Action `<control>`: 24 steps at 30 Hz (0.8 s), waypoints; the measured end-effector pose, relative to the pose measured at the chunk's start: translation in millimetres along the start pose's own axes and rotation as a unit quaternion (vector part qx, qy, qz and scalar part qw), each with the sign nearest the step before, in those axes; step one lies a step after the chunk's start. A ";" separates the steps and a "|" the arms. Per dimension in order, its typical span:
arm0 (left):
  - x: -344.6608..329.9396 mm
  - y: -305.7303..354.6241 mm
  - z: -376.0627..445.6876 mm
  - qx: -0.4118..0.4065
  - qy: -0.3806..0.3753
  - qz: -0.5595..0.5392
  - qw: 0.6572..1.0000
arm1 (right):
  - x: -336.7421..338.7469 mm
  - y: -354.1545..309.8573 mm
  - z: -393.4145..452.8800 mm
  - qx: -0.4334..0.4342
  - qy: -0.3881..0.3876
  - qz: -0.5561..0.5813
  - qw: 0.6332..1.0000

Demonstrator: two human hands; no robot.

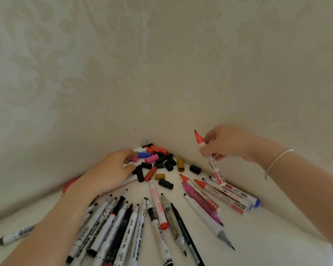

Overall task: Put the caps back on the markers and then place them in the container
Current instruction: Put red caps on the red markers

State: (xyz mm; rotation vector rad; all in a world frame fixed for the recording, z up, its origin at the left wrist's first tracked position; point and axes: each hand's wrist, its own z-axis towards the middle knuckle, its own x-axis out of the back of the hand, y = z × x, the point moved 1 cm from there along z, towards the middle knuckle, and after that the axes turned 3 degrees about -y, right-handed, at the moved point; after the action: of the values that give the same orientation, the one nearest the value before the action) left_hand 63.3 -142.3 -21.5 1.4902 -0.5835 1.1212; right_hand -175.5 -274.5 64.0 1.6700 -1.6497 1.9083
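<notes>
My right hand (224,144) holds an uncapped red-tipped marker (214,166) upright near the right wall, tip up. My left hand (112,167) reaches into the pile of loose caps (158,160) in the corner, its fingertips touching a pink cap (135,159); I cannot see whether it grips one. The pile holds black, red, pink, blue and mustard caps. Several uncapped markers (135,223) fan out on the white surface in front of me, and another group (219,194) lies to the right. No container is in view.
Patterned cream walls (161,73) meet in the corner right behind the caps. A lone marker (15,236) lies at the far left. A red object (70,184) shows partly behind my left wrist.
</notes>
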 end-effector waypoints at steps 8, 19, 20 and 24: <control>-9.0 7.4 49.7 0.008 0.012 -0.016 1.000 | -7.5 -18.5 13.0 0.066 0.008 0.138 0.988; -19.2 18.5 128.6 -0.069 -0.077 0.234 0.967 | -17.1 -15.9 16.4 0.108 -0.024 0.110 0.988; -19.5 19.2 130.6 -0.069 -0.085 0.262 0.959 | -17.3 -14.9 16.3 0.111 -0.027 0.108 0.988; -18.8 21.8 135.6 -0.058 -0.104 0.321 0.940 | -18.7 -11.3 16.4 0.115 -0.032 0.102 0.988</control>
State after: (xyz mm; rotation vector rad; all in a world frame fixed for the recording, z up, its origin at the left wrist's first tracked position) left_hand 80.8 -279.7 -17.1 1.3554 -1.3272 1.3925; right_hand -150.4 -272.4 53.6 1.7165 -1.7405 2.2413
